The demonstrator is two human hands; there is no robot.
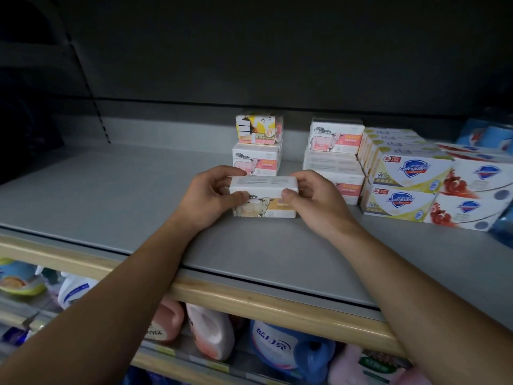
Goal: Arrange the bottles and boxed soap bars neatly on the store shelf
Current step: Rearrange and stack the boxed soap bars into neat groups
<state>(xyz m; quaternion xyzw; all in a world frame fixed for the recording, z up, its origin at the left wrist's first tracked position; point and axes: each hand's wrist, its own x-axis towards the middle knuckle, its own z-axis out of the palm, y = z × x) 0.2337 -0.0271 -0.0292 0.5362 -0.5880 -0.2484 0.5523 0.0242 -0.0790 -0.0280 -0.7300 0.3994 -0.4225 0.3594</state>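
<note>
Head camera: a grey store shelf (111, 190) with a pale wooden front edge carries boxed soap bars toward its right half. At centre, a white sheep-printed soap box (264, 196) stands near the middle of the shelf, held at both ends. Just behind it a two-box stack (256, 147) rises, a yellow-printed box on top of another sheep box. To the right of that, a second sheep-box stack (334, 159) stands beside rows of Safeguard boxes (408, 187), stacked two high; the rightmost of these, with red fruit print, run out of frame.

The back of the shelf bay is dark and shows little detail. The small print on the boxes is too blurred to read. Below the shelf, pink and blue detergent bottles (288, 348) lie partly hidden behind the wooden edge and the forearms.

The left hand (211, 198) pinches the box's left end, thumb on the front face and fingers curled over the top. The right hand (313, 201) grips the right end the same way.
</note>
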